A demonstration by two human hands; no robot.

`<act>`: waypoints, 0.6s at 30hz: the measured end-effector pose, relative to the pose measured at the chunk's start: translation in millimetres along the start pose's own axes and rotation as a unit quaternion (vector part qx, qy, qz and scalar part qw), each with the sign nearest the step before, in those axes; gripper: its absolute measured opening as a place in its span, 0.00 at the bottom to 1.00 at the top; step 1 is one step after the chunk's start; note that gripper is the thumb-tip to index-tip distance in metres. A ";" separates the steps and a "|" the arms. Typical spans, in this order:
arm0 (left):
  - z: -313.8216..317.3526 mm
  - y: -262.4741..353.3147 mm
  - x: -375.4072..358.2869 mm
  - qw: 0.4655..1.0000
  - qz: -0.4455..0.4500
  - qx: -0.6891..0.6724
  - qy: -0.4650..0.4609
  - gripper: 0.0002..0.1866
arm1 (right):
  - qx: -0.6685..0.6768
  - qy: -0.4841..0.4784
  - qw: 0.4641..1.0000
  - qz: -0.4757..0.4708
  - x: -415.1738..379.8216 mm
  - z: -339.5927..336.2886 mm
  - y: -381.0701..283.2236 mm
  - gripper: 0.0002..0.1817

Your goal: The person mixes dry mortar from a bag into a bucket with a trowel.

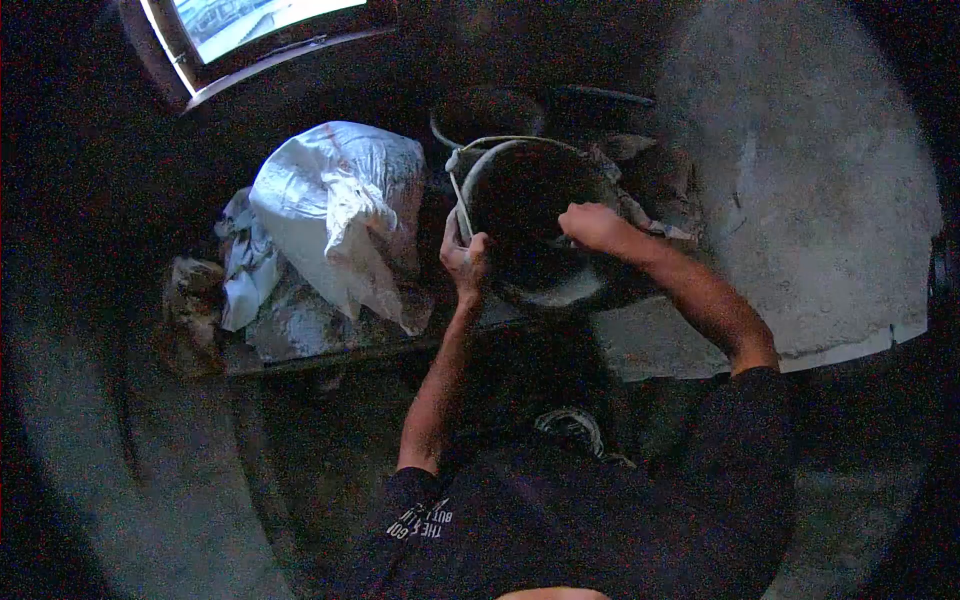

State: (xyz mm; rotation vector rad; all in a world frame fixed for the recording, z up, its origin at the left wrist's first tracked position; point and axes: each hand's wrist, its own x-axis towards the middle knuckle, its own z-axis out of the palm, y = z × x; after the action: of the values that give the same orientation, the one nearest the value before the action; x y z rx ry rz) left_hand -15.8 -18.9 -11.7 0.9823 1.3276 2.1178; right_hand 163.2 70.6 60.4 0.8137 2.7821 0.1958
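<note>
A dark bucket [500, 160] with a pale, dusty rim and a thin handle [520, 138] stands in front of me. My left hand [466, 262] is closed around the near left side of its rim, thumb toward the inside. Over the bucket's opening, toward its right, my right hand [592, 226] has its fingers curled in. Whatever those fingers hold, if anything, is hidden. Deep shadow hides the bucket's contents.
A white woven sack [300, 220] sits left of the bucket, with crumpled sheeting [245, 265] beside it. Behind is another dark round container [487, 108]. A grey slab-like surface [810, 190] lies to the right. A bright window [260, 25] is at the upper left.
</note>
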 end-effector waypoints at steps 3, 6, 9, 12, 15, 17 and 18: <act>1.4 8.9 -3.6 0.999 -0.011 -0.044 -0.004 0.23 | 0.028 -0.083 0.996 0.030 2.0 -9.5 -13.4 0.05; -0.2 -0.3 -0.2 1.000 -0.011 -0.016 -0.017 0.23 | 0.036 -0.032 0.999 -0.013 0.3 3.7 -18.1 0.05; -1.3 2.1 -2.2 1.000 -0.019 0.015 -0.018 0.23 | 0.074 0.066 0.990 -0.102 -0.9 9.8 -14.8 0.06; -1.3 -0.9 -5.5 0.999 -0.021 0.021 -0.014 0.24 | 0.136 0.125 0.970 -0.158 10.8 18.9 -7.9 0.09; -2.4 -6.4 -11.6 1.000 0.015 -0.001 0.002 0.24 | 0.513 0.092 0.849 -0.085 0.5 -11.2 -6.3 0.10; -2.3 -3.2 -14.9 1.000 0.012 -0.027 0.003 0.24 | 0.133 -0.132 0.974 -0.130 34.5 -34.3 -3.2 0.14; -0.1 0.9 -15.4 0.998 0.008 -0.055 0.004 0.25 | 0.184 -0.225 0.950 -0.112 34.9 -43.1 -1.4 0.17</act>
State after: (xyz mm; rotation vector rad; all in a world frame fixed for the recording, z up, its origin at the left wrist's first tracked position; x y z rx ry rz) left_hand -6.0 -30.0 -16.0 0.9432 1.1958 2.1836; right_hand 122.7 85.8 95.2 0.5204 2.4652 -0.5025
